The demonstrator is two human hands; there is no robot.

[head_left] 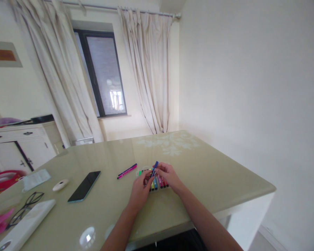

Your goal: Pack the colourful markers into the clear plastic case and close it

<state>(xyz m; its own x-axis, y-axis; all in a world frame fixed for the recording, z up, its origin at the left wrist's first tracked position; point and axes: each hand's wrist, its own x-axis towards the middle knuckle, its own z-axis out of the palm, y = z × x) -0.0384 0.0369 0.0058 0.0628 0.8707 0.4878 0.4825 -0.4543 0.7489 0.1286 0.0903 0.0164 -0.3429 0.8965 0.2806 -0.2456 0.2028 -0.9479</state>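
Lying uncased: two loose markers [127, 171], side by side on the worktop [107, 202]
Left hand [141, 180]: pinching a blue marker's [156, 164] lower end
Case [161, 188]: beneath both hands, seemingly mostly filled; gaps hidden
Right hand [167, 173]: gripping that marker's upper part

Blue pen [155, 165] between left grip [140, 180] and right grip [168, 173], mixed brights beneath.
Under the grip, the marker set [161, 181] shows red, pink, blue, yellow and green, with black ends; left of it, a magenta pen [127, 172] and a dark purple pen [127, 169]; beyond, white floral patterning on the olive-green worktop [206, 174].
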